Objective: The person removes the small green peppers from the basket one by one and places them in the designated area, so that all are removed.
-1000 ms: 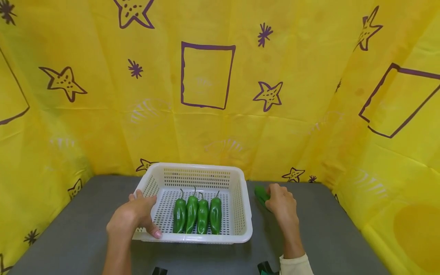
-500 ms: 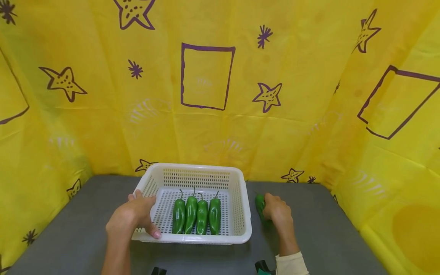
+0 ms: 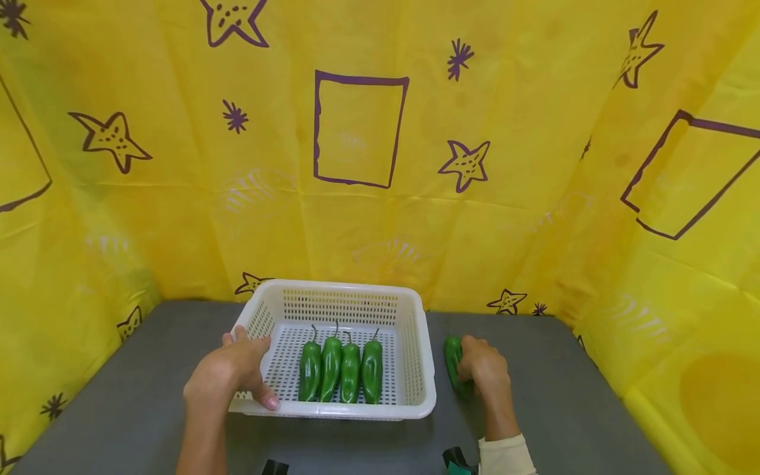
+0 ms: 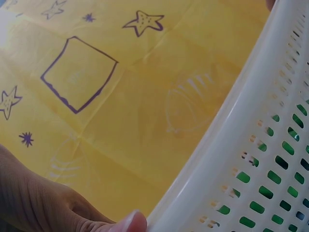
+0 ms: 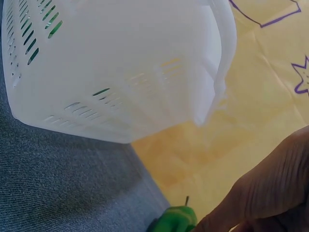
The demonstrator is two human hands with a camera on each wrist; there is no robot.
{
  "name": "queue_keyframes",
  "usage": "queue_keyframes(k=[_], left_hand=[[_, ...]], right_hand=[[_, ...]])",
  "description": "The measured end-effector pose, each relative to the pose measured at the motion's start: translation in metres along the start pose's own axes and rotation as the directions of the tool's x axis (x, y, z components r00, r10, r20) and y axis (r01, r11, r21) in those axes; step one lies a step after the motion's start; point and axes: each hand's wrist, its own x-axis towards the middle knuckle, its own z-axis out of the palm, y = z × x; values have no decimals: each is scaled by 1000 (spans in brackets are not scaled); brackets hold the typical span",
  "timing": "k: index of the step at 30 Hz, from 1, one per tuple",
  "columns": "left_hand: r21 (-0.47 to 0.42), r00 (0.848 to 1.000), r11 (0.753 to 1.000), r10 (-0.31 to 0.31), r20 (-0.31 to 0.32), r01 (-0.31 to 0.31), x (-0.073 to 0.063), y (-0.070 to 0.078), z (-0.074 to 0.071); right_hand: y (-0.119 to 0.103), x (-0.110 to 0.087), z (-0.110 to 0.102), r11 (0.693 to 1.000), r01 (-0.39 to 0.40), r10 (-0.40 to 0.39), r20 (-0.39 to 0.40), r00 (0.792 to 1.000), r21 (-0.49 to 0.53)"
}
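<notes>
A white perforated plastic basket (image 3: 320, 410) stands on the grey table, with several glossy green chili peppers (image 3: 330, 369) lined up side by side inside, stems pointing away. My left hand (image 3: 228, 373) holds its near-left corner, thumb on the front rim and fingers over the left rim. In the left wrist view, the thumb (image 4: 133, 223) lies right at the rim. To the right of the basket, my right hand (image 3: 483, 369) grips another green chili pepper (image 3: 454, 363) from its right side, low over the table. Its stem end (image 5: 176, 216) shows in the right wrist view; the hand's fingertips are mostly hidden.
Yellow cloth (image 3: 368, 231) with purple star drawings hangs behind and on both sides, meeting the back edge of the grey table (image 3: 564, 396). Small black objects (image 3: 454, 456) show at the bottom edge of the head view.
My right hand has come slightly nearer to me with the pepper, which now lies straighter, its stem end pointing away. The left hand and the basket have stayed put.
</notes>
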Motion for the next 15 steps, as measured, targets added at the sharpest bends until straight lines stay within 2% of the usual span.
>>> queue_keyframes(k=[15], left_hand=[[14,1000,1000,7,-2,-7,0,1,-1]], right_hand=[[-1,-3,-3,1000,14,-14,46,999,-10]])
